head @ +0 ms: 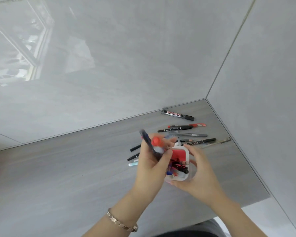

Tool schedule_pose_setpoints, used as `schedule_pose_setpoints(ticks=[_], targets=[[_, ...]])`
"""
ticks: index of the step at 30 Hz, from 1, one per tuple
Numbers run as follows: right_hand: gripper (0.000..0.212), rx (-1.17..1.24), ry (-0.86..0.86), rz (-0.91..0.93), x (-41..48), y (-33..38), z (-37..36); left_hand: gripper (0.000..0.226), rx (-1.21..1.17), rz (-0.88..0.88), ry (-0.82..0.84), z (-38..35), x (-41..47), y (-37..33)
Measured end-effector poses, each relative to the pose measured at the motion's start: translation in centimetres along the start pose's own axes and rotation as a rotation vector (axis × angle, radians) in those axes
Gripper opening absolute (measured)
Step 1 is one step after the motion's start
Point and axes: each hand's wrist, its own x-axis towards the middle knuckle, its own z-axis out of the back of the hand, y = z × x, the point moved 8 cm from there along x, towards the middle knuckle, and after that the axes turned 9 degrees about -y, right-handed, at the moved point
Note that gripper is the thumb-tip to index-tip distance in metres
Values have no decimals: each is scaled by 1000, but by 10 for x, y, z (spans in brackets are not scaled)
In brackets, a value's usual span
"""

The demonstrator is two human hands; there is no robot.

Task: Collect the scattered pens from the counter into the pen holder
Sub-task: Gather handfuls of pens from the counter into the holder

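1. The right hand (197, 175) wraps around the side of the pen holder (179, 164). Its fingers are curled on the holder. I think this keeps the holder from tipping while pens go in.
2. The left hand (150, 165) is closed around a bunch of pens (152, 144). It holds them just above the holder's open top, most likely to drop them in.
3. The holder is white with red inside. It sits near the middle of the grey surface (75, 168), between the two hands. Some pens are already inside it.
4. More pens lie loose on the surface behind the holder. A whiteboard marker (177, 115) lies by the wall. A red pen (186, 125) and a black pen (175, 129) lie side by side. So the job is not done.
5. The bunch in the left hand is blurry, so I cannot count those pens.
6. The left hand hides part of the pens (133, 157) lying to its left.
7. The bottom of the holder is hidden, so I cannot tell if it rests on the surface or is lifted.
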Motion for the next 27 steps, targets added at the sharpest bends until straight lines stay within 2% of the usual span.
schedule_pose_setpoints(ticks=[2,4,8,12,14,16,18,20,21,23,25,27], targets=[[89,10,-24,25,-3,3,5,48,107,-49,-16,8,1,-1],[86,4,-22,34,-7,4,7,42,204,-78,-12,13,0,-2],[87,-38,7,18,-13,-1,4,37,364,-27,-22,20,-2,5],[86,-38,32,-6,-18,-7,1,11,515,20,138,13,-12,14],[87,-51,33,-5,-19,-8,0,9,519,74,179,9,-19,18],[89,-57,31,-9,-20,-8,0,23,469,10,105,11,-20,11],[89,-62,33,-2,-20,-4,-1,52,424,-86,-33,21,-19,2],[87,-70,35,16,-19,1,-2,68,425,-228,-68,25,-19,-7],[87,-67,35,23,-20,4,-1,66,451,-317,-71,25,-21,-11],[86,-66,46,34,-20,9,-1,47,509,-440,-123,29,-21,-19],[86,-81,68,47,-21,14,-4,24,533,-479,-191,34,-18,-22],[86,-88,77,58,-21,16,-6,11,544,-497,-224,35,-18,-25]])
